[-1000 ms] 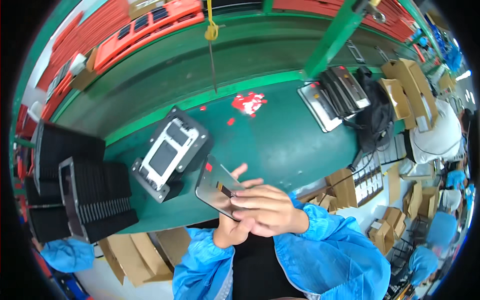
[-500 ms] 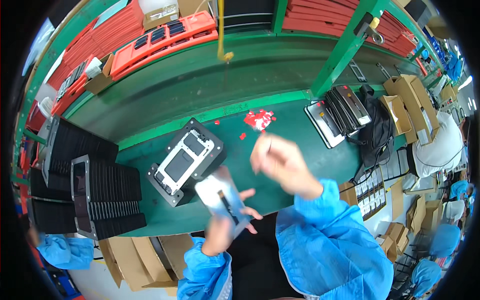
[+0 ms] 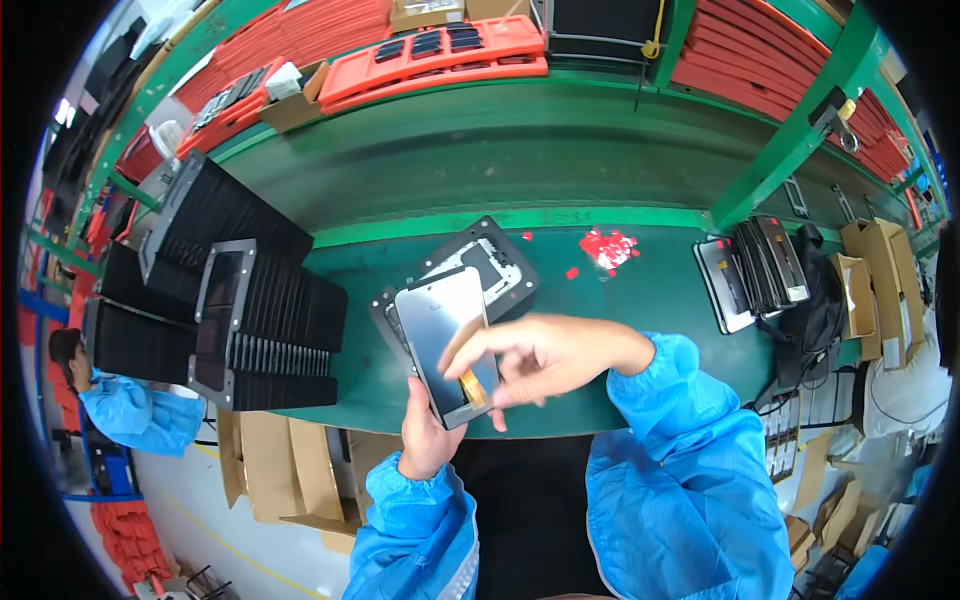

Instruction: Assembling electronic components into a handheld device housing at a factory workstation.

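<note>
My left hand (image 3: 430,438) grips the lower end of a flat, shiny display panel (image 3: 428,318), thumb along its left edge and fingertips showing at its right. The panel is tilted above the bench. An orange flex cable (image 3: 472,388) lies near its lower end. Over that end reaches my right hand (image 3: 555,355), fingers bent beside the cable; the index finger is smeared by motion, and whether it pinches anything is unclear. Behind the panel, partly covered by it, a white-framed device housing (image 3: 512,270) sits on a dark grey block (image 3: 487,228).
Stacks of black trays (image 3: 285,315) stand at the left. Red scraps (image 3: 608,250) lie at the back of the green bench (image 3: 640,300). More panels (image 3: 770,265), a black bag (image 3: 812,300) and cardboard boxes (image 3: 885,270) are at the right. A co-worker (image 3: 140,405) is at far left.
My right hand has come from near the red scraps down to the panel's lower end. The panel is turned more upright and now overlaps the housing. The whole view has shifted left.
</note>
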A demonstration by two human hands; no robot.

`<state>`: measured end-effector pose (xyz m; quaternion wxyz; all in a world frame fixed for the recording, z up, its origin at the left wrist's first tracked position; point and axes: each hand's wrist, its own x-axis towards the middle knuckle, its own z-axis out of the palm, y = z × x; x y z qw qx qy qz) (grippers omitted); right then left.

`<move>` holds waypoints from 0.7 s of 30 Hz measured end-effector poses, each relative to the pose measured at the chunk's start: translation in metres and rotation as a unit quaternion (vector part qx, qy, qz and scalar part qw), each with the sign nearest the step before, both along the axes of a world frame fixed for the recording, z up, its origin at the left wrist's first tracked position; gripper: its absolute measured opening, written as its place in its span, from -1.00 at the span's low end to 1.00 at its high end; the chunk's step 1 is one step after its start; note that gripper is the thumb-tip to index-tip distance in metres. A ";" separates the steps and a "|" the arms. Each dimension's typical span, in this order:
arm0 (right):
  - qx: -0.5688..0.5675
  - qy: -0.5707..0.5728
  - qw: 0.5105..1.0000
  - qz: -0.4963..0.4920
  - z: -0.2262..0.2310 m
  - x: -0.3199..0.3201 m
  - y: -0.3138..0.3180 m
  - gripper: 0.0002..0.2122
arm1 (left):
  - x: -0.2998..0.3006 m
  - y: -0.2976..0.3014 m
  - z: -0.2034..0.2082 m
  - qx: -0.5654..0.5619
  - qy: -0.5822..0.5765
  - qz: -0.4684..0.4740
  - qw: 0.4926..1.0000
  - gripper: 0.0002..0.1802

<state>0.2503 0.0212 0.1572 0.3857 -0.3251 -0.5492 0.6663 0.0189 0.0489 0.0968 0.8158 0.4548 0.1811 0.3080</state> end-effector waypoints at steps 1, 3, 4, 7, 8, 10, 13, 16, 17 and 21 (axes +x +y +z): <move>-0.019 -0.071 0.990 0.119 0.005 0.006 0.009 -0.76 | 0.000 0.000 0.005 0.010 0.021 0.029 0.999 0.03; -0.032 -0.140 0.961 0.236 0.012 0.020 0.022 -0.74 | -0.007 0.011 0.013 0.072 0.025 0.045 0.996 -0.03; 0.041 -0.187 0.964 0.187 0.015 0.030 0.024 -0.75 | -0.011 0.020 0.017 0.129 0.025 0.055 0.990 -0.08; 0.167 -0.218 0.962 0.001 0.009 0.052 0.035 -0.76 | -0.014 0.042 0.024 0.266 0.077 0.112 0.954 -0.19; 0.151 -0.160 0.972 -0.081 -0.004 0.056 0.043 -0.76 | -0.014 0.050 0.026 0.343 0.128 0.159 0.917 -0.24; 0.125 -0.145 0.970 -0.152 -0.022 0.066 0.060 -0.74 | -0.015 0.064 0.032 0.418 0.182 0.197 0.868 -0.28; 0.098 -0.138 0.953 -0.253 -0.038 0.074 0.068 -0.71 | -0.009 0.078 0.039 0.532 0.342 0.172 0.755 -0.25; 0.100 -0.141 0.936 -0.305 -0.053 0.072 0.073 -0.67 | 0.013 0.082 0.034 0.552 0.359 0.159 0.735 -0.25; 0.088 -0.135 0.939 -0.303 -0.058 0.071 0.075 -0.65 | 0.020 0.083 0.033 0.561 0.366 0.158 0.725 -0.25; 0.070 -0.125 0.951 -0.275 -0.067 0.067 0.078 -0.59 | 0.036 0.086 0.032 0.583 0.383 0.153 0.700 -0.26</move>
